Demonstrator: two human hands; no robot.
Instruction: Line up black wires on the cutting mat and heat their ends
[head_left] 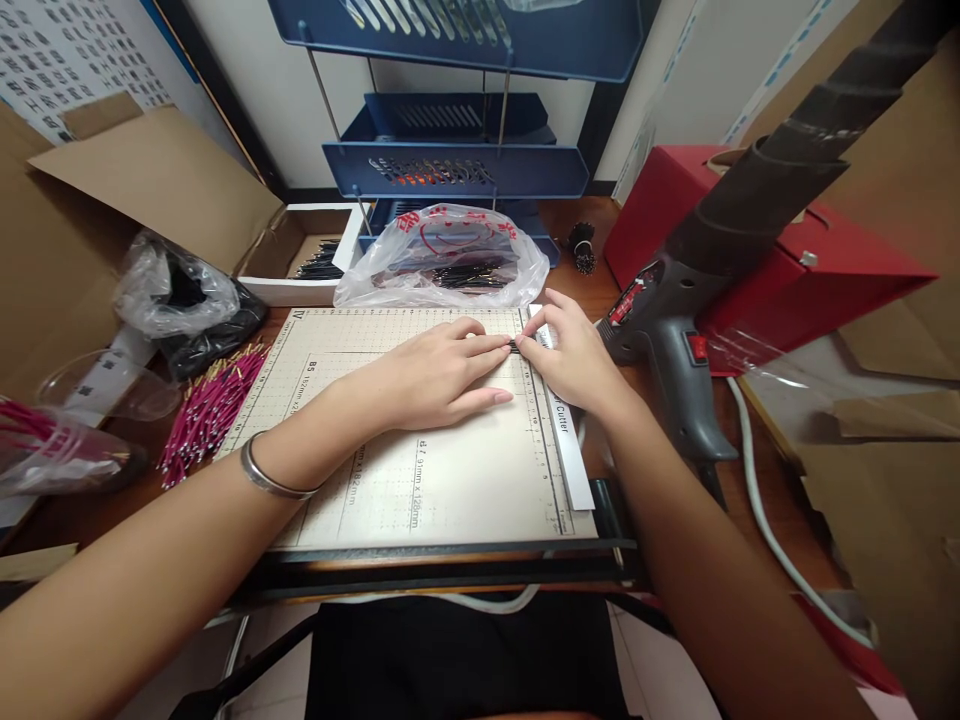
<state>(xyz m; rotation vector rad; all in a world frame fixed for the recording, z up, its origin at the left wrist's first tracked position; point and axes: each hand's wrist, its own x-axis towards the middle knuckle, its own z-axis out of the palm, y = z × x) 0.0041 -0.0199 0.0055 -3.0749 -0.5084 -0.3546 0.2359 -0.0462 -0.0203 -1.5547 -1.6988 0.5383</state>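
Observation:
My left hand (435, 372) lies flat on a cream paper cutter board (465, 490) printed with grid lines and sizes. Its fingers are stretched out, and the tips reach a small black piece (514, 347) near the board's right edge. From the other side my right hand (571, 362) meets it, thumb and index finger pinched together at the black piece. The fingers cover most of that piece, so its kind cannot be made out. Under my right wrist runs the white strip (566, 440) marked "Cutter".
Behind the board sit a plastic bag (442, 255) with black wire-like pieces and blue tiered trays (457, 170). Pink wire-like pieces (214, 410) lie left, near an open carton (300, 290). At right stand a grey heat-gun-like tool (686, 330), its white cable (757, 480) and a red box (840, 255).

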